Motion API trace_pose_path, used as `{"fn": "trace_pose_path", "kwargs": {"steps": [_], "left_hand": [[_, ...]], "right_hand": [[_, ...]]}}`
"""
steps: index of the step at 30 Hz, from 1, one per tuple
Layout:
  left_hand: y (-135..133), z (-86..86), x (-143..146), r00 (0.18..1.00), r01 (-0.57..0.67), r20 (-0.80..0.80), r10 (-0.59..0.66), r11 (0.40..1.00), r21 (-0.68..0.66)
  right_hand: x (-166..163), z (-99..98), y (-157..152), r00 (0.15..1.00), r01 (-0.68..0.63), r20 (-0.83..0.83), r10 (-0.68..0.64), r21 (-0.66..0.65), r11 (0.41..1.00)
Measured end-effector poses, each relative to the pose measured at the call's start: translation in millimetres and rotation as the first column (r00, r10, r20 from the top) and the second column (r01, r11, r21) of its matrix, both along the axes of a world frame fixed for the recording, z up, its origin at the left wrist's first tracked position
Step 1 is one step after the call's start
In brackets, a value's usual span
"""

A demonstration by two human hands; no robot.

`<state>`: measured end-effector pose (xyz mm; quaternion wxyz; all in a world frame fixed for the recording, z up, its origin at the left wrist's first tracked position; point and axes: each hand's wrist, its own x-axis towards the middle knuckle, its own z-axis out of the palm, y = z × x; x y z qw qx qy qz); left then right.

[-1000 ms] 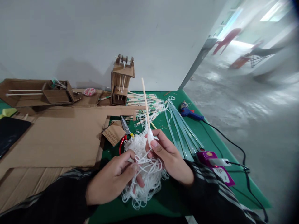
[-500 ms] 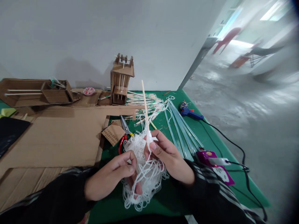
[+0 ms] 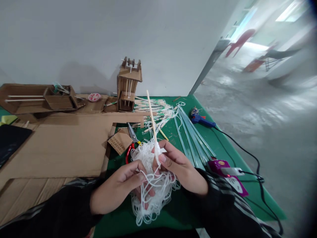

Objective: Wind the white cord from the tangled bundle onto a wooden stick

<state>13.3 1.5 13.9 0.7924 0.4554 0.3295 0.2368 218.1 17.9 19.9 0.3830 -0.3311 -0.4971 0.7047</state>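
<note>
My right hand [image 3: 177, 163] is closed around a wooden stick [image 3: 151, 115] whose lower end is thickly wound with white cord [image 3: 157, 153]. The bare end of the stick points up and slightly left. My left hand [image 3: 130, 180] has its thumb and forefinger pinched on a strand of white cord, with other fingers among the loops. Under both hands lies a loose tangled heap of white cord [image 3: 160, 195]. Scissors [image 3: 132, 134] with red and yellow handles lie left of the heap, partly covered by it.
Many thin sticks [image 3: 148, 105] lie behind the heap. Clear glue sticks [image 3: 193, 138], a blue glue gun [image 3: 203, 120] and a purple power strip [image 3: 228, 177] are on the right. Cardboard sheets [image 3: 69, 145] and a cardboard tower [image 3: 128, 86] stand left and back.
The stick's upper end has tipped left and dropped a little. My left thumb and forefinger have come to the cord strand, and loops of cord are lifted between my hands.
</note>
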Motion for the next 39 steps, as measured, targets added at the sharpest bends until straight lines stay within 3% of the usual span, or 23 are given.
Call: {"fn": "trace_pose_path", "kwargs": {"steps": [7, 11, 19, 28, 32, 39], "left_hand": [[0, -1.1, -4, 0.988, -0.100, -0.099, 0.116, 0.984, 0.149], [0, -4.8, -8, 0.995, -0.093, -0.013, 0.095, 0.993, 0.069], [-3, -10.4, -8, 0.995, 0.019, 0.102, -0.017, 1.000, -0.015], [-3, 3.9, -8, 0.992, 0.014, -0.128, -0.005, 0.997, 0.072], [1, 5.3, -5, 0.960, -0.018, -0.272, 0.061, 0.987, 0.158], [-3, 0.7, 1, 0.930, -0.049, -0.353, 0.099, 0.988, 0.149]], "right_hand": [[6, 4.6, 3, 0.998, -0.043, 0.038, 0.042, 0.031, 0.999], [8, 6.4, 3, 0.993, -0.085, 0.084, 0.080, 0.064, 0.994], [5, 2.5, 2, 0.999, -0.020, 0.043, 0.018, 0.049, 0.999], [1, 3.2, 0, 0.999, -0.029, -0.030, 0.029, -0.005, 1.000], [1, 2.9, -1, 1.000, -0.008, -0.025, 0.009, 0.036, 0.999], [-2, 2.3, 0, 0.995, 0.078, 0.047, -0.083, 0.105, 0.991]]}}
